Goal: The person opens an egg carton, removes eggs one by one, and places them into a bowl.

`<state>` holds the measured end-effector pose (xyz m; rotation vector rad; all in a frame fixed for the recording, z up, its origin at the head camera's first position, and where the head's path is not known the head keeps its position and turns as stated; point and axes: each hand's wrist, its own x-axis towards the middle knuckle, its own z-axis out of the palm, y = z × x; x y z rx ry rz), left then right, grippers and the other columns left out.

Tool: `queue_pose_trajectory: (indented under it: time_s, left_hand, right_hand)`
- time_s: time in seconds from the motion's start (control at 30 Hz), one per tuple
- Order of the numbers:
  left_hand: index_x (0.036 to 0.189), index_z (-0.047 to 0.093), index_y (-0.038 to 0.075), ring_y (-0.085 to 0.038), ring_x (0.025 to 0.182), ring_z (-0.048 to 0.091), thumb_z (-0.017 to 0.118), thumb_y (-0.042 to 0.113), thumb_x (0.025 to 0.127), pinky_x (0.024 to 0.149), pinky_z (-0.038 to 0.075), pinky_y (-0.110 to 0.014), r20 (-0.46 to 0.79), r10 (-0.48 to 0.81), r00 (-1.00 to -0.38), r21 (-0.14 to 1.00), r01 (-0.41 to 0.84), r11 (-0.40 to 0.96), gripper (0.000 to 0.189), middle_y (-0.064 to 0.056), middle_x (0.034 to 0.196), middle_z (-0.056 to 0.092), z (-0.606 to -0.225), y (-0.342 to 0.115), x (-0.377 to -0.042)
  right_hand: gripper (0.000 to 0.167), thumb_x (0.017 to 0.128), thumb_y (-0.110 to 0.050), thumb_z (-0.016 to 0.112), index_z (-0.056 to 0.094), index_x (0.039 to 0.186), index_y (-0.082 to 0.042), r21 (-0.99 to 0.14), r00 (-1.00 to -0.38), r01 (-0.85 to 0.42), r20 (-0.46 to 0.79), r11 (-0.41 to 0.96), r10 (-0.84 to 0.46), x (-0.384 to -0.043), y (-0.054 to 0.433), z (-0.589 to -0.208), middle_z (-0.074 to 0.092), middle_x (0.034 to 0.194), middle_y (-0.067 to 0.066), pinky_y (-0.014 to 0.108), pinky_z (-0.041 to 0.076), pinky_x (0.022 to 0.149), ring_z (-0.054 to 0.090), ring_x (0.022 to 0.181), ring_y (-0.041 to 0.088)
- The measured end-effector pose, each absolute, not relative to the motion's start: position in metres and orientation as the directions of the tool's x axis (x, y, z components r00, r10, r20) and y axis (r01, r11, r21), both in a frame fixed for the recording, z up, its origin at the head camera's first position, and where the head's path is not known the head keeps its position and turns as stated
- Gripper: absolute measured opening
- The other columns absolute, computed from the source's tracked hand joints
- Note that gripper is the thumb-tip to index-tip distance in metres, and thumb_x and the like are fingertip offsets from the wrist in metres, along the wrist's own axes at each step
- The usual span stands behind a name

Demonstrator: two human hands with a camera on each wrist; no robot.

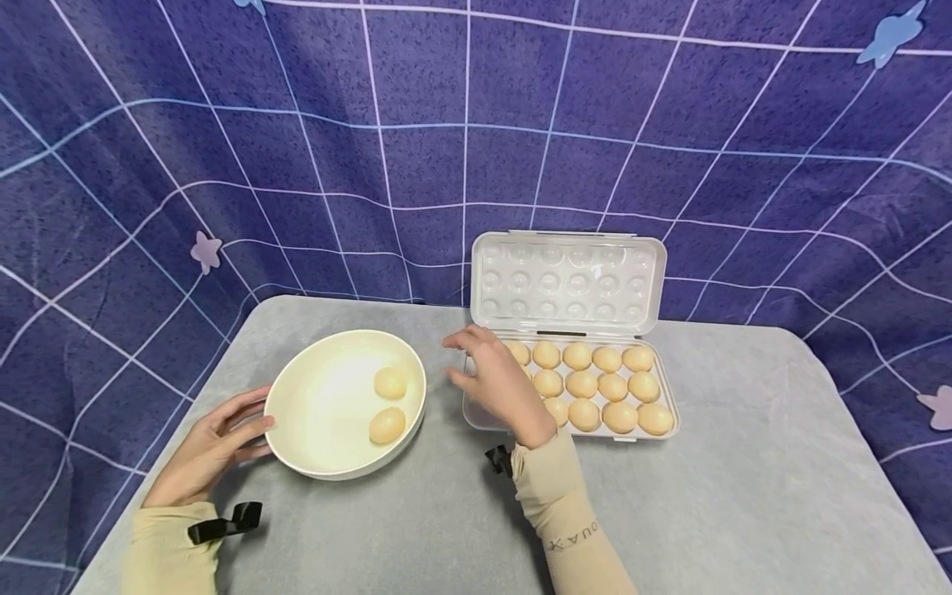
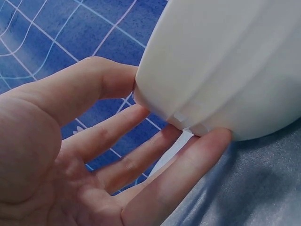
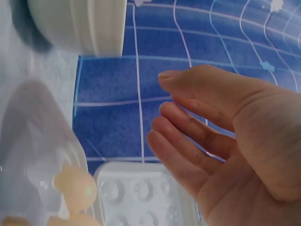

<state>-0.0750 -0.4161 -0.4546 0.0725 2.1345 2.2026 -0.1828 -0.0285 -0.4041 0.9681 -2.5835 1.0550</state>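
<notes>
A cream-coloured bowl stands on the left of the table, with two light brown eggs lying against its right inner side. My left hand holds the bowl at its left edge, the thumb at the rim and the fingertips against the outer wall. To the right is a white plastic egg carton, its lid tipped up behind it. Several eggs fill its rows; bare tray shows at the left end. My right hand, empty, is over that end, fingers loosely bent and thumb apart.
A grey cloth covers the table. Behind and at the left hangs a dark blue curtain with a pale grid and star shapes. Black straps circle both wrists over light sleeves. A strip of tabletop separates bowl and carton.
</notes>
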Motion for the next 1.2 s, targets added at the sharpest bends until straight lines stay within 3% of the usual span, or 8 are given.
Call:
queue_pose_trajectory:
  time_s: [0.17, 0.37, 0.6, 0.87, 1.2]
  left_hand:
    - [0.143, 0.046, 0.003, -0.009, 0.107, 0.067, 0.053, -0.005, 0.099, 0.08, 0.063, -0.034, -0.019, 0.082, -0.996, 0.999, -0.022, -0.036, 0.045, 0.005, 0.122, 0.066, -0.455, -0.416, -0.076]
    - [0.143, 0.045, 0.003, -0.009, 0.107, 0.067, 0.053, -0.005, 0.099, 0.08, 0.063, -0.034, -0.022, 0.077, -0.997, 0.999, -0.024, -0.029, 0.046, 0.005, 0.123, 0.066, -0.454, -0.416, -0.076]
    - [0.143, 0.045, 0.003, -0.009, 0.106, 0.068, 0.054, -0.004, 0.099, 0.079, 0.063, -0.033, -0.036, 0.064, -0.997, 0.999, -0.037, -0.022, 0.046, 0.006, 0.122, 0.066, -0.454, -0.415, -0.075]
    - [0.144, 0.044, 0.002, -0.009, 0.107, 0.067, 0.054, -0.005, 0.099, 0.08, 0.063, -0.034, -0.035, 0.067, -0.997, 0.999, -0.036, -0.022, 0.047, 0.005, 0.123, 0.065, -0.454, -0.415, -0.075]
    - [0.145, 0.042, 0.001, -0.009, 0.108, 0.067, 0.053, -0.004, 0.1, 0.081, 0.063, -0.034, -0.037, 0.067, -0.997, 0.999, -0.038, -0.012, 0.048, 0.004, 0.125, 0.065, -0.454, -0.416, -0.075]
  right_hand:
    - [0.032, 0.086, -0.007, 0.076, 0.068, 0.116, -0.003, -0.557, -0.794, -0.607, 0.391, 0.567, -0.466, -0.189, -0.018, -0.407, 0.066, 0.115, 0.009, 0.035, 0.057, 0.09, 0.061, 0.105, 0.024]
    - [0.033, 0.086, -0.008, 0.076, 0.067, 0.118, -0.002, -0.566, -0.824, -0.565, 0.352, 0.601, -0.443, -0.194, -0.01, -0.409, 0.065, 0.117, 0.011, 0.038, 0.051, 0.102, 0.058, 0.117, 0.028]
    - [0.035, 0.087, -0.004, 0.074, 0.066, 0.12, 0.0, -0.572, -0.847, -0.53, 0.321, 0.626, -0.423, -0.199, -0.004, -0.414, 0.064, 0.12, 0.014, 0.041, 0.049, 0.106, 0.057, 0.118, 0.03]
    - [0.035, 0.086, -0.001, 0.074, 0.064, 0.12, 0.003, -0.555, -0.867, -0.498, 0.299, 0.666, -0.399, -0.203, 0.0, -0.421, 0.063, 0.123, 0.017, 0.043, 0.049, 0.104, 0.058, 0.119, 0.033]
    - [0.028, 0.084, 0.004, 0.072, 0.067, 0.111, 0.005, -0.502, -0.853, -0.521, 0.31, 0.69, -0.419, -0.207, 0.001, -0.43, 0.066, 0.113, 0.019, 0.045, 0.053, 0.096, 0.061, 0.109, 0.034]
